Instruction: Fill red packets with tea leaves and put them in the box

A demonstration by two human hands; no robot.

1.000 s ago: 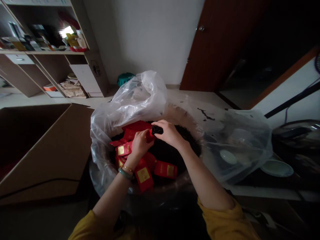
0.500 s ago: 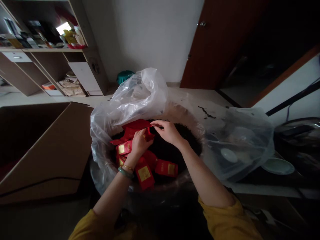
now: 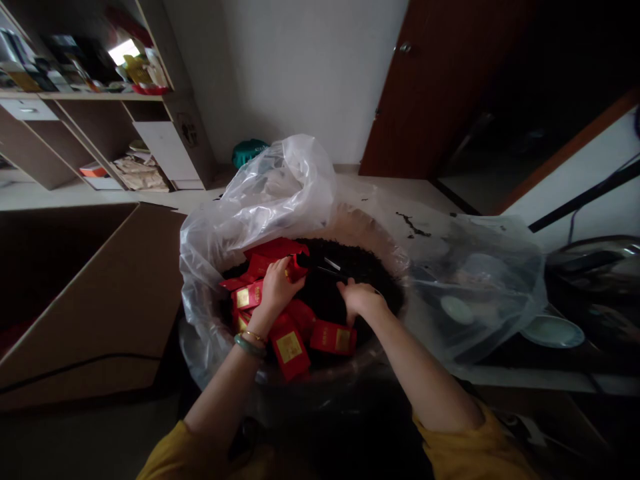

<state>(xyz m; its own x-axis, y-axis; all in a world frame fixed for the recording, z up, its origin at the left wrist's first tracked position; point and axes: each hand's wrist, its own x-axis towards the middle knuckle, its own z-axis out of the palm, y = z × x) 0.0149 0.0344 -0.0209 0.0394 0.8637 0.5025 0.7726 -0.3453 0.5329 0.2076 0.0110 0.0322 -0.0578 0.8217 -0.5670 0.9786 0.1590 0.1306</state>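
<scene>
A small red packet (image 3: 299, 267) is gripped by my left hand (image 3: 280, 285), its mouth toward the right. My right hand (image 3: 364, 297) is closed around the near end of a slim dark spoon-like tool (image 3: 333, 269), which has a bright glint near it. The tool's far end points at the packet's mouth; its exact shape is lost in the dark. Both hands are over a large round tub lined with a clear plastic bag (image 3: 280, 190). Dark, loose, leaf-like material (image 3: 373, 263) fills it. Several red packets with gold labels (image 3: 290, 347) lie on the near left side.
An open cardboard box (image 3: 110, 300) stands at the left. Beyond it are shelves (image 3: 165, 150) with clutter. A brown door (image 3: 400, 93) is at the back. Right of the tub, the bag's plastic spreads near a pale bowl (image 3: 555, 332). Dark bits (image 3: 414, 225) lie on the floor.
My right hand has moved from the packet's mouth down and to the right, and now holds the dark spoon-like tool. My left hand keeps the red packet in nearly the same place.
</scene>
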